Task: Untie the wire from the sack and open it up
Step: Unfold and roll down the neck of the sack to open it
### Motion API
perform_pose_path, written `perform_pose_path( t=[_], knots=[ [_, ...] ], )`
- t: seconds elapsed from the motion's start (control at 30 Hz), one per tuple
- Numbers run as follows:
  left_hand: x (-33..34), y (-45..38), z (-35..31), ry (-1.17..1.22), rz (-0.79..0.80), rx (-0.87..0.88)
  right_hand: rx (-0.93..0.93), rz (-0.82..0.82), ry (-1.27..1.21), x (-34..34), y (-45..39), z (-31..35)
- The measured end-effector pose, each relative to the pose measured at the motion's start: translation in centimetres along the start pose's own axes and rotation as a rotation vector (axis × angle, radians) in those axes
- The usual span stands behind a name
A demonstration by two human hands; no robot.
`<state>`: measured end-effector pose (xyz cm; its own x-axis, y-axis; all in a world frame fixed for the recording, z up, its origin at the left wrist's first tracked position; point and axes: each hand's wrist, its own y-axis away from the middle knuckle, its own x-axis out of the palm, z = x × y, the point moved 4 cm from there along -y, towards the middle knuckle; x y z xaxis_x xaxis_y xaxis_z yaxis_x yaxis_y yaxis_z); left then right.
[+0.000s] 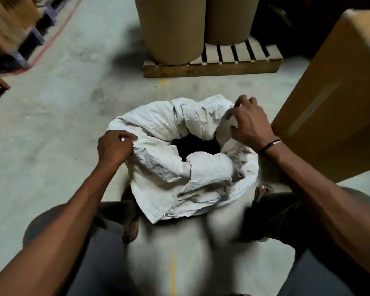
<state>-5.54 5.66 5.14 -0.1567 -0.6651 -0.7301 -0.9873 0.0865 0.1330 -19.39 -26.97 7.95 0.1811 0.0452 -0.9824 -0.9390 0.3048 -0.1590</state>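
Note:
A white woven sack (201, 174) stands on the concrete floor between my feet. Its mouth is spread wide, the fabric rolled outward in a thick ring around a dark opening (195, 146). My left hand (115, 149) is closed on the left edge of the rolled rim. My right hand (247, 121) grips the far right part of the rim, fingers curled over the fabric. A dark band sits on my right wrist. No wire shows anywhere in the view.
A tall cardboard box (333, 99) stands close on the right, next to my right arm. Ahead, two large brown paper rolls (173, 28) rest on a wooden pallet (212, 67). At the far left are pallets with stacked goods (11, 33) and a red floor line.

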Motion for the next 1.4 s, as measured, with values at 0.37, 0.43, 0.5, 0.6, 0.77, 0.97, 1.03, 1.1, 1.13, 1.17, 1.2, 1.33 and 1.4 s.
perform_pose_path(
  t=[0.37,0.43,0.5,0.6,0.77,0.97,1.03,1.1,1.13,1.17,1.2,1.33,1.4],
  knots=[
    [5.4,-0.4,-0.9,-0.452,0.197,-0.084,-0.288,0.428,0.143,8.1,-4.4,2.9],
    [5.8,-0.7,-1.1,-0.517,0.255,0.015,-0.162,0.455,0.193,8.6,-5.0,2.0],
    [5.4,-1.4,-0.8,-0.557,0.276,0.110,0.004,0.520,0.209,8.7,-5.1,0.9],
    [3.7,-2.8,0.6,-0.590,0.243,0.220,0.191,0.591,0.207,8.0,-4.8,-0.2],
    [3.2,-2.4,1.2,-0.684,0.187,0.244,0.105,0.565,0.163,8.0,-3.9,0.7],
    [7.7,-0.7,-3.8,-0.390,0.183,0.520,0.076,0.563,0.157,7.7,-2.9,1.0],
    [10.4,0.0,-4.6,-0.250,0.376,0.450,0.077,0.576,0.156,7.6,-3.0,1.0],
    [12.9,0.7,-3.9,-0.439,0.540,0.365,0.088,0.561,0.146,7.4,-3.1,0.6],
    [13.6,1.0,-3.2,-0.615,0.600,0.327,0.089,0.539,0.125,7.3,-3.2,0.2],
    [14.0,1.4,-2.3,-0.760,0.643,0.288,0.085,0.533,0.101,7.1,-3.4,-0.2],
    [14.2,1.6,-1.5,-0.862,0.669,0.252,0.086,0.547,0.083,7.0,-3.4,-0.6],
    [13.7,1.6,-0.4,-1.080,0.709,0.163,0.105,0.660,0.111,6.7,-2.4,-1.2],
    [13.6,1.3,-0.4,-1.082,0.742,0.137,0.081,0.663,0.113,6.5,-2.0,-0.9]
  ],
)
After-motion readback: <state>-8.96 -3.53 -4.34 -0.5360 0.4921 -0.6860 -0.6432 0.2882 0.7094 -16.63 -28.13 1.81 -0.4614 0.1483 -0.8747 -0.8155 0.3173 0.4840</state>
